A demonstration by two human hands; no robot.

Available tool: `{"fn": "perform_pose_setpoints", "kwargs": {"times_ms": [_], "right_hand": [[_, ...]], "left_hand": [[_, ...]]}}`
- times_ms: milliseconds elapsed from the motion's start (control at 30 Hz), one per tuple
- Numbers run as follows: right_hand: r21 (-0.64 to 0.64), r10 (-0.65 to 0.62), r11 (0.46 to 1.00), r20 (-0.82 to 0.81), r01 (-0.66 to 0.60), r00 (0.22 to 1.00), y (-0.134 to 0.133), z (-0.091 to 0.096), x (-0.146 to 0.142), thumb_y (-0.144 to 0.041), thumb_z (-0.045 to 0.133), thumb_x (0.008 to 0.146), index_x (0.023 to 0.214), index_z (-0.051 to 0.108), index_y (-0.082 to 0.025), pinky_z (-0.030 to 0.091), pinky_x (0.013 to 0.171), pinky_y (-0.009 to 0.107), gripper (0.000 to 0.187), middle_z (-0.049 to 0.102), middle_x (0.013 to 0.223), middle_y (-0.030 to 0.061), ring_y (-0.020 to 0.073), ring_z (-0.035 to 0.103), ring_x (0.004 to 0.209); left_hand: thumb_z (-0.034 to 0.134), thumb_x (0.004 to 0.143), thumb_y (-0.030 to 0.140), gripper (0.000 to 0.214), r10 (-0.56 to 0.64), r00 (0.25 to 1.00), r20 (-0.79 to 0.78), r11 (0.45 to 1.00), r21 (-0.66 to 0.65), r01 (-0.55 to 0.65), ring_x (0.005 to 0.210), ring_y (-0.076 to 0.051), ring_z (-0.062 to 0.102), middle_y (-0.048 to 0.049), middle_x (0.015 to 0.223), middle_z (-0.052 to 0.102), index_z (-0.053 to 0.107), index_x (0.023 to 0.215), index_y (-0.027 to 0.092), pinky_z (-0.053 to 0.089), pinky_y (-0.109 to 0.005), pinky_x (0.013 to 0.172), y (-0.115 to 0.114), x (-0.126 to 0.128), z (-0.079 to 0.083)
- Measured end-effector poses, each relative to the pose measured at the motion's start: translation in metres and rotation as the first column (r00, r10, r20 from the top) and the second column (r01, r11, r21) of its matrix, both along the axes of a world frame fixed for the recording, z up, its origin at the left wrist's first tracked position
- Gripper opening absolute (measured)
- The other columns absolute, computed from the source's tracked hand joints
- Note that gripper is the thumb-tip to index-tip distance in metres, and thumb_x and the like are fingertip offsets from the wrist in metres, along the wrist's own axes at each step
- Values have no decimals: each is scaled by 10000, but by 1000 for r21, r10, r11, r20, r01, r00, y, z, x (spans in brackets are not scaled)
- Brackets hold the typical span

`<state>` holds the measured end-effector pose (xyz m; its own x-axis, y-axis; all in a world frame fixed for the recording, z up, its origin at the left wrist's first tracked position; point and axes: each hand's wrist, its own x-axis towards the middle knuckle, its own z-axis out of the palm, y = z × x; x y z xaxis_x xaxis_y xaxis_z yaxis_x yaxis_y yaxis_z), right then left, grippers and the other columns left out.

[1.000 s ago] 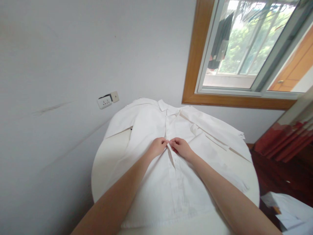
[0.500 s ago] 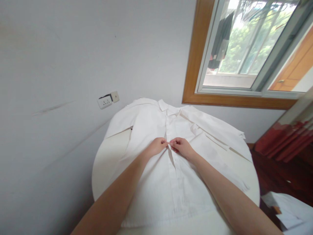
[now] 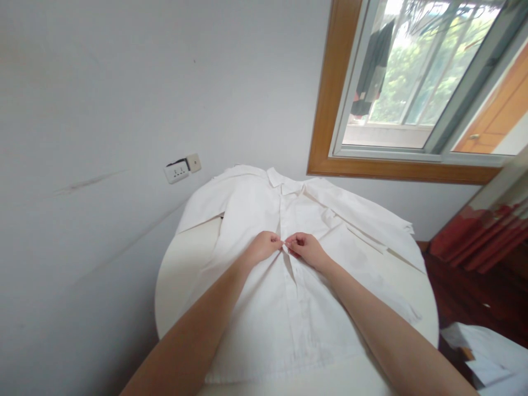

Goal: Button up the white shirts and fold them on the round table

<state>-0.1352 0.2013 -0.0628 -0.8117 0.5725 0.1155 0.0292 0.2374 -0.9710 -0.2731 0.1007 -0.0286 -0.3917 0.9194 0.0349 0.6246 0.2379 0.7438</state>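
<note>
A white collared shirt (image 3: pixel 256 203) lies front up across a round, pale table (image 3: pixel 181 269), its collar toward the wall and its sleeves spread to both sides. Halfway down the front, my left hand (image 3: pixel 266 246) pinches the edge of the button placket. From the other side my right hand (image 3: pixel 307 248) pinches the same spot, fingertips almost touching those of the left. Below the hands the placket gapes in a narrow slit. Any button between the fingertips is too small to make out.
A wall socket (image 3: pixel 177 171) sits on the white wall behind the table. To the right are a wood-framed window (image 3: pixel 396 168) and a red and cream curtain (image 3: pixel 474 236). White cloth (image 3: pixel 490 352) lies low at the bottom right, by the dark floor.
Both hands stay at the same place on the placket; only the fingertips have shifted very slightly. The shirt lies as before.
</note>
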Motion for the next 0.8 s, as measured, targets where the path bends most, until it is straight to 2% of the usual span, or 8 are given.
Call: {"fn": "perform_pose_setpoints", "kwargs": {"times_ms": [200,367,433,500,567,667,733,800], "right_hand": [[29,-17,999,1,17,1000,-3,4,0,-351,587,738,842,604,-155,356,470,204,222,576,600,-17,88,476,491],[-5,-25,1000,0,25,1000,-5,8,-1,-396,576,760,788,540,-175,383,477,216,226,551,577,-33,94,484,478],[37,-44,998,36,43,998,-5,9,-2,-435,530,800,762,500,-191,379,474,216,249,539,562,-39,97,483,470],[148,-71,987,95,57,993,-6,11,-2,-449,460,850,747,485,-199,363,482,217,272,536,551,-38,98,474,466],[352,-138,933,142,80,980,-8,12,-3,-416,415,885,718,487,-198,354,522,225,284,547,570,-19,106,481,508],[659,-240,749,160,78,958,-12,14,-4,-321,399,906,705,505,-190,345,612,242,263,588,697,33,135,519,658],[756,-260,654,181,36,948,-15,16,-5,-273,396,912,751,525,-185,340,652,247,225,602,791,60,149,530,742],[790,-259,613,212,-9,942,-16,17,-5,-258,394,918,807,542,-182,338,667,247,200,605,840,73,156,535,776]], "left_hand": [[493,682,313,227,42,997,-60,999,-28,-44,524,-105,396,39,497,422,580,567,138,257,-234,523,3,4,0],[468,714,389,282,-32,999,6,999,23,32,546,-109,397,41,530,423,561,603,146,270,-228,529,3,0,-3],[459,727,432,319,-81,996,37,996,42,79,556,-111,403,40,542,434,553,611,149,285,-225,535,2,-2,-3],[460,732,458,341,-118,992,54,992,47,116,567,-114,414,37,551,449,544,609,151,301,-223,541,2,-3,-3],[466,732,456,334,-147,987,61,988,53,144,594,-122,441,30,576,484,552,628,150,324,-222,557,1,-4,-3],[460,734,403,290,-173,984,51,984,56,170,651,-142,495,9,643,558,589,694,146,372,-232,607,1,-6,-4],[451,735,365,270,-179,983,31,983,49,177,680,-152,523,-6,688,597,609,733,146,395,-242,638,1,-6,-4],[447,736,338,261,-177,984,9,984,39,176,701,-160,539,-18,717,621,622,759,147,408,-247,654,1,-6,-4]]}}
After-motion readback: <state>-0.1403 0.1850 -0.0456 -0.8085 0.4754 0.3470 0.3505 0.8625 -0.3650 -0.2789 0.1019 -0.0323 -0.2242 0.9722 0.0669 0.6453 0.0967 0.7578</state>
